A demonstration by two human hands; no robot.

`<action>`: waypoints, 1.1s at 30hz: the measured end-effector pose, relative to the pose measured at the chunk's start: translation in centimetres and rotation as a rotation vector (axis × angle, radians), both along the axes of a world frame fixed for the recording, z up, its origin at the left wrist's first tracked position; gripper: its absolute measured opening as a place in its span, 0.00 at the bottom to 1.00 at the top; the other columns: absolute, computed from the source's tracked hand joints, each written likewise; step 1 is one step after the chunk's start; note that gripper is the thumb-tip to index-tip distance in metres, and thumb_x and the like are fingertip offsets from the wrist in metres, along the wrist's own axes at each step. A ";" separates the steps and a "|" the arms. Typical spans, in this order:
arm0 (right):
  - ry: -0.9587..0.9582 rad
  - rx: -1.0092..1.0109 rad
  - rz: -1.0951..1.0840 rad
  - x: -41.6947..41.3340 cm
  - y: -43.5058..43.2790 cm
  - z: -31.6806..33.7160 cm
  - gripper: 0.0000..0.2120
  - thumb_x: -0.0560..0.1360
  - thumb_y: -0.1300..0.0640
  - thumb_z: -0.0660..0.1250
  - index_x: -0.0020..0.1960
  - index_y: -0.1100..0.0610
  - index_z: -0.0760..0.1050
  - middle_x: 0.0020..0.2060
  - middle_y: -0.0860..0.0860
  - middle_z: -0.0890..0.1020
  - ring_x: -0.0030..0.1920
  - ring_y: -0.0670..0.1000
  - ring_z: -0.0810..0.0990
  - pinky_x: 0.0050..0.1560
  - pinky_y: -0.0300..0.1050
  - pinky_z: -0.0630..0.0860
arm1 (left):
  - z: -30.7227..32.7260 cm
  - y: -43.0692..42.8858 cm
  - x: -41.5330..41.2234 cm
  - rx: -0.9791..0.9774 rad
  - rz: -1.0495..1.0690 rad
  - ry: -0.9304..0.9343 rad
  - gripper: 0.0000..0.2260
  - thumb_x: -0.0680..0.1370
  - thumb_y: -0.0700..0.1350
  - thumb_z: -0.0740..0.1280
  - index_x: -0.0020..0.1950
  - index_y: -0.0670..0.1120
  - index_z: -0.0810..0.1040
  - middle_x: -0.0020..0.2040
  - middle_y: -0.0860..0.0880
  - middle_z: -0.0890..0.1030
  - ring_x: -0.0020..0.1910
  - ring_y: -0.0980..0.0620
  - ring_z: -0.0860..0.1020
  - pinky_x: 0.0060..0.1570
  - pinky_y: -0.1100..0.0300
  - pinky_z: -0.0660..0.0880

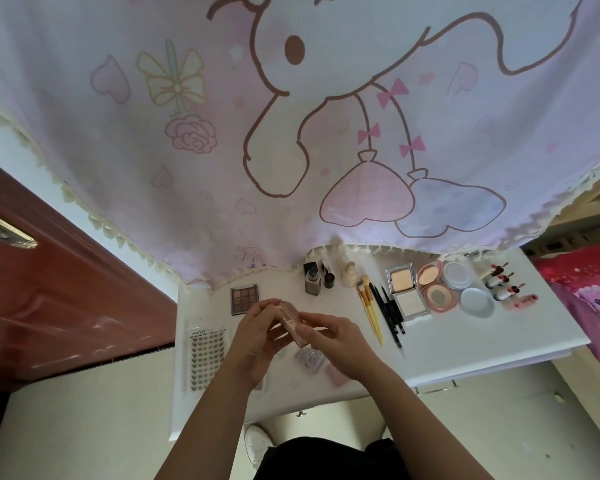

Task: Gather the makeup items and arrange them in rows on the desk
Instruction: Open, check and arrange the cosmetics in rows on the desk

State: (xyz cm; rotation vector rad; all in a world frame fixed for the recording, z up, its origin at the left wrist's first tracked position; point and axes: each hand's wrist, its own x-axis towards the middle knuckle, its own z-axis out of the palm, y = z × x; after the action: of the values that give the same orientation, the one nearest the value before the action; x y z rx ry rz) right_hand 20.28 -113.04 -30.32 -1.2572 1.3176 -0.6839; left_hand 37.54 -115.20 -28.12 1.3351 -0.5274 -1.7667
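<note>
Both hands hold a small clear-and-pink palette case (290, 320) above the white desk (447, 344). My left hand (257, 336) grips its left side and my right hand (336, 337) pinches its right end. Behind them lies a brown eyeshadow palette (244, 298). A lash tray (207, 355) lies at the desk's left. Bottles (314, 277) stand at the back. Yellow brushes (371, 306) and black pencils (392, 313) lie right of centre, then powder compacts (406, 292), round compacts (437, 289) and lipsticks (503, 284).
A pink cartoon curtain (291, 116) hangs over the desk's back edge. A red-brown door (49, 271) is at left and a pink bedspread (589, 296) at right. Small pale packets (310, 358) and a pink item (336, 374) lie under my hands.
</note>
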 end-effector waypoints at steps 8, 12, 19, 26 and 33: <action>-0.275 0.171 -0.426 -0.9 -1.2 -0.1 0.22 0.84 0.43 0.52 0.57 0.56 0.79 0.43 0.59 0.86 0.42 0.56 0.84 0.43 0.47 0.81 | -0.8 0.3 0.2 0.169 0.085 0.165 0.08 0.75 0.36 0.60 0.50 0.40 0.76 0.45 0.41 0.80 0.40 0.45 0.77 0.40 0.52 0.77; -0.231 0.171 -0.496 -1.7 -1.2 -1.0 0.11 0.83 0.51 0.60 0.57 0.55 0.77 0.45 0.53 0.87 0.48 0.54 0.85 0.54 0.54 0.82 | -1.7 0.4 -1.2 0.121 -0.039 -0.007 0.05 0.79 0.38 0.64 0.52 0.38 0.77 0.43 0.40 0.81 0.39 0.47 0.80 0.40 0.53 0.80; -0.182 0.223 -0.520 -4.8 -0.5 -2.5 0.10 0.81 0.59 0.64 0.60 0.50 0.78 0.53 0.50 0.85 0.55 0.50 0.83 0.59 0.49 0.80 | -4.2 1.0 -3.9 0.073 -0.323 -0.224 0.10 0.79 0.37 0.67 0.60 0.43 0.78 0.50 0.43 0.85 0.46 0.47 0.83 0.51 0.48 0.78; -0.036 0.355 -0.429 -7.4 0.4 -5.6 0.13 0.77 0.58 0.64 0.58 0.48 0.82 0.50 0.47 0.86 0.55 0.54 0.83 0.55 0.51 0.81 | -7.6 0.4 -7.0 0.178 -0.254 -0.246 0.11 0.77 0.36 0.69 0.59 0.43 0.77 0.50 0.43 0.85 0.42 0.48 0.84 0.36 0.58 0.79; 0.137 0.388 -0.320 -8.6 -1.6 -7.0 0.22 0.77 0.69 0.59 0.59 0.46 0.77 0.48 0.41 0.81 0.49 0.40 0.79 0.48 0.34 0.76 | -10.0 -1.8 -9.4 0.171 -0.295 -0.394 0.09 0.77 0.35 0.69 0.56 0.40 0.79 0.47 0.41 0.84 0.40 0.45 0.85 0.35 0.57 0.81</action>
State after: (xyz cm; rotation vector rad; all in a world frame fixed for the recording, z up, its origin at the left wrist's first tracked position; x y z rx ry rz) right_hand 11.64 -114.61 -37.30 -0.7983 1.6931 -0.5332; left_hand 28.17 -117.04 -38.10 1.8195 -0.8400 -1.8180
